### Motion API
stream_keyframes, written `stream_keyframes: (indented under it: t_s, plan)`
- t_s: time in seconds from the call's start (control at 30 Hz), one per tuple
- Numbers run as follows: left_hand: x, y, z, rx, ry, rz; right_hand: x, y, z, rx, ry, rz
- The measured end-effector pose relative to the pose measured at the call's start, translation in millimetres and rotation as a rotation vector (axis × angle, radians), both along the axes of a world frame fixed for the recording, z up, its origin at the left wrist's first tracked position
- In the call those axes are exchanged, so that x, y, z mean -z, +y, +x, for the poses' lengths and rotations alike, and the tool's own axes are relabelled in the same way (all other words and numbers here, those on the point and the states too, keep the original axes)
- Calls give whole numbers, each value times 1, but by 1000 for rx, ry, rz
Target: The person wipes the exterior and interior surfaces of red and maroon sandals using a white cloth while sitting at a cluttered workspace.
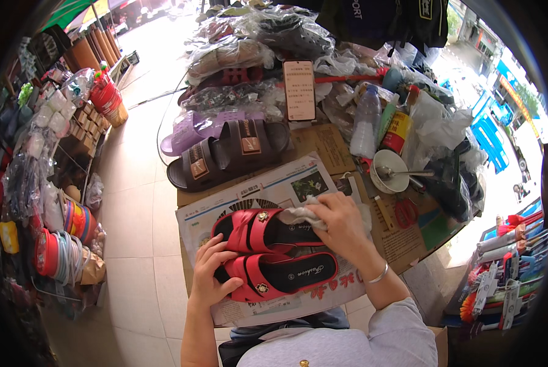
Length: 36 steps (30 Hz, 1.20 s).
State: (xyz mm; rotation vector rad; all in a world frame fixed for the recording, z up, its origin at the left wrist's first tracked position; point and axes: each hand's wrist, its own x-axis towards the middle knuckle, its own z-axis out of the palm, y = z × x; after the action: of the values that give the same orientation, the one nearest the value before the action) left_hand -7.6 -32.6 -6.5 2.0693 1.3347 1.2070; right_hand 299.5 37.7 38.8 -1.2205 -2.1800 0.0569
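Note:
Two red and black slide sandals with gold flower ornaments lie side by side on a newspaper (278, 183). My left hand (213, 270) rests on their toe ends, fingers spread over the near sandal (297, 274) and touching the far sandal (255, 229). In my right hand (340, 225) is a crumpled white cloth or tissue (305, 214), pressed against the far sandal's strap edge and footbed. That hand partly covers this sandal's heel end.
Dark brown slides (230, 153) and purple clogs (186, 133) sit beyond the newspaper. A phone (300, 91) leans against bagged shoes. At the right are a bowl with a spoon (389, 172), a plastic bottle (365, 124), a yellow-handled tool (384, 213) and red-handled scissors (407, 213).

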Motion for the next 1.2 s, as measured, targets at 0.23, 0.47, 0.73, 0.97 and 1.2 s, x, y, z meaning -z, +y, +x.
stream_keyframes:
  t_s: [0.23,0.47,0.73,0.97,1.2]
  plan:
    - [-2,1,0,-2,-12,0,-3,-18,-10,-161,-42,-44]
    - [2,1,-1,-7,5,-1,-3,-16,-6,-133,18,-30]
    - [-5,0,0,14,17,16,-1,-6,8,-43,21,-3]
    - [-4,1,-2,26,28,3,-6,-34,-10,-262,-55,-11]
    - [-5,1,-2,28,21,13,-4,-26,-5,-63,-92,128]
